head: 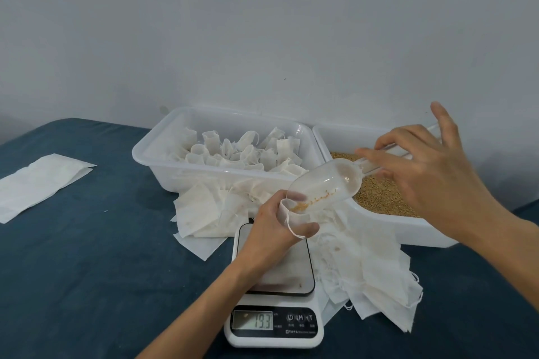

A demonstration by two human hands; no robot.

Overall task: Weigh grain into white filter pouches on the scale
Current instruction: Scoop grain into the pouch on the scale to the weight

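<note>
L hand (272,230) grips open pouch (291,214) over scale (274,315), reading 19.3. R hand (423,172) pinches scoop (323,183) handle, tipping grain (385,198) into pouch.

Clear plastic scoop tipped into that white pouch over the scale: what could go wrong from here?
1. The left hand grips the white filter pouch over the white digital scale; its pressure may distort the 19.3 reading.
2. The clear plastic scoop, pinched lightly by the right hand, is wider than the pouch mouth, so grain could spill onto the loose pouches beside it.
</note>
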